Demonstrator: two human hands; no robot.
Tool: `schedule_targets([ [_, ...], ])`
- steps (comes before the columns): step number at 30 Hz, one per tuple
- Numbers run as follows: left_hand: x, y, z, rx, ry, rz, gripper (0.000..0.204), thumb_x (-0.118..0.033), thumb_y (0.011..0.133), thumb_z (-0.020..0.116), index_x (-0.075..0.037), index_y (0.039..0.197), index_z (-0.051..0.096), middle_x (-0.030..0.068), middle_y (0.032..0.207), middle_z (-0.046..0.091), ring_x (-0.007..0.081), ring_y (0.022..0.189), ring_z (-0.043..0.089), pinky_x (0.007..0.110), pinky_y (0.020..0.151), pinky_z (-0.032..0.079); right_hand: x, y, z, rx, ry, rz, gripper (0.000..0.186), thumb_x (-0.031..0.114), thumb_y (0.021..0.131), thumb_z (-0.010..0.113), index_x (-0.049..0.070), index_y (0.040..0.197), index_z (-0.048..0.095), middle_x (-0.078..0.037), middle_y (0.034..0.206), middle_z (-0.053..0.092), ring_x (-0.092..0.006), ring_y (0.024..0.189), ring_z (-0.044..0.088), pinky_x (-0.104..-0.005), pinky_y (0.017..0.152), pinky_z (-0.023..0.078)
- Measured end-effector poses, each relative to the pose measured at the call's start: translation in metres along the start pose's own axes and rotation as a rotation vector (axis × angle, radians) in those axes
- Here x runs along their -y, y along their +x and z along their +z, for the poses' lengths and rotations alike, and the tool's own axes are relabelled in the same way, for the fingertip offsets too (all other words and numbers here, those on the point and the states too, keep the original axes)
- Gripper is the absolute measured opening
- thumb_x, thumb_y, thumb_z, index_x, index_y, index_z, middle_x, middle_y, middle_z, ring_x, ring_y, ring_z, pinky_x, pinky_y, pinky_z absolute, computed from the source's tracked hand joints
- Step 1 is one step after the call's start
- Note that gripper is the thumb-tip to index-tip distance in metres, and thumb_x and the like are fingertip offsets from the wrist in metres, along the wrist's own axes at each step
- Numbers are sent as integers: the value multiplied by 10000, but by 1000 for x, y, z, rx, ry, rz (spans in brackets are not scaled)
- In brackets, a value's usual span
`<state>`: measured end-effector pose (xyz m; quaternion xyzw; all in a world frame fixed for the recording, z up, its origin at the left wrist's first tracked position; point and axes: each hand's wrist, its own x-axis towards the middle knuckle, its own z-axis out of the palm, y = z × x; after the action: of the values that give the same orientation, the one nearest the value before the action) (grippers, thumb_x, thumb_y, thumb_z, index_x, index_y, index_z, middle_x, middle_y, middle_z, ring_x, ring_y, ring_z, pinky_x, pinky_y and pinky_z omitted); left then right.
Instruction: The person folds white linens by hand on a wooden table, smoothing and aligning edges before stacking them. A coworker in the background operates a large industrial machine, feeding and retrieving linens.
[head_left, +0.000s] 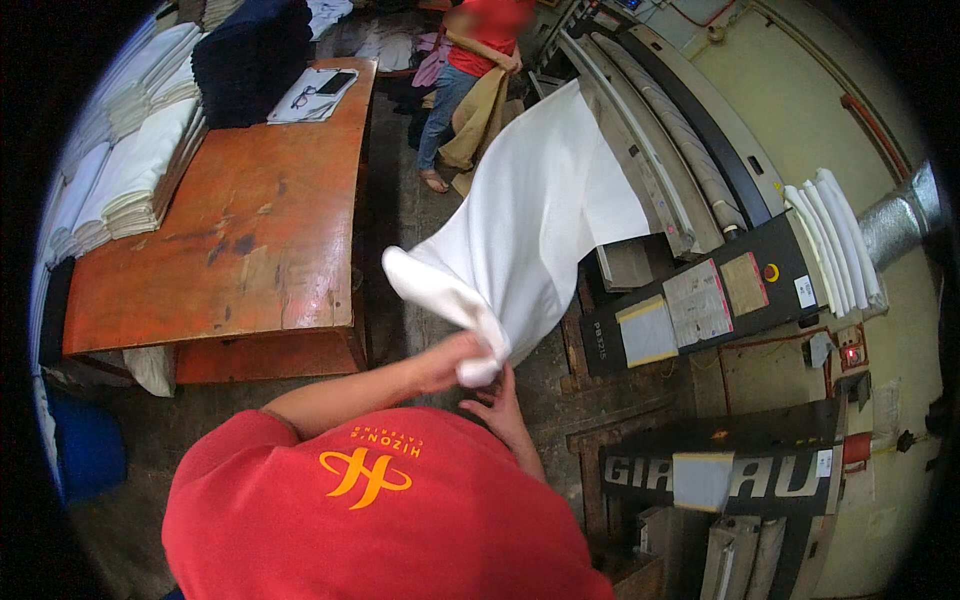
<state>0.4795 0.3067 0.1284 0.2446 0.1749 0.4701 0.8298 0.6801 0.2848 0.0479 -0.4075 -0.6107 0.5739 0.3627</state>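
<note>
A long white cloth [540, 190] hangs in a loose sweep from the long roller machine [655, 150] at the right toward my hands. My left hand [452, 362] is closed round its gathered near end, and a folded flap sticks out to the left above that hand. Just below and to the right, my right hand [503, 405] has its fingers apart at the lower edge of the bunched cloth. It seems to touch the cloth; part of its fingers is hidden there.
A worn orange wooden table [290, 190] at left bears stacked white cloths [150, 170], dark folded cloths [250, 65], a phone [337, 84] and glasses. Beyond, a person [470, 90] holds brown cloth. Folded white cloths [835, 240] lie on the machine's end. A blue bin [85, 445] stands lower left.
</note>
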Motion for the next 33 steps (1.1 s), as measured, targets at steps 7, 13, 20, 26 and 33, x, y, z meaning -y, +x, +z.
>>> schedule_targets([
  [7,-12,-14,-17,78,494,-13,294,-269,893,627,-41,1078,621,31,1032,644,122,946,585,308,884,447,56,5,7,-133,-451,5,373,82,843,580,23,1211,563,-159,976,671,-265,961,652,-330,816,494],
  [13,-27,-23,-101,-692,-569,104,289,-147,839,587,5,1084,562,164,1030,637,319,990,603,478,942,464,58,-12,16,228,-212,127,403,53,890,535,39,1292,508,-121,1052,663,-137,896,631,-290,792,497],
  [20,-76,-22,-58,-131,-165,240,468,-140,777,544,-17,1228,531,160,1130,618,285,1049,592,437,942,460,60,10,-5,35,144,385,564,431,954,450,57,1375,405,-121,1247,563,-194,1019,593,-329,839,487],
  [26,4,4,38,695,1241,-386,591,-136,742,571,-52,1322,494,125,1112,617,201,998,566,317,888,436,78,10,-55,-37,709,403,709,571,925,399,-8,1336,410,-124,1263,539,-232,1064,563,-375,910,451],
  [33,35,8,40,664,1100,-288,602,-168,830,588,-87,1398,404,166,1298,514,243,1164,492,338,961,402,34,-97,-161,-813,199,403,349,130,928,571,-62,1217,531,-108,1102,623,-180,944,592,-305,849,462],
])
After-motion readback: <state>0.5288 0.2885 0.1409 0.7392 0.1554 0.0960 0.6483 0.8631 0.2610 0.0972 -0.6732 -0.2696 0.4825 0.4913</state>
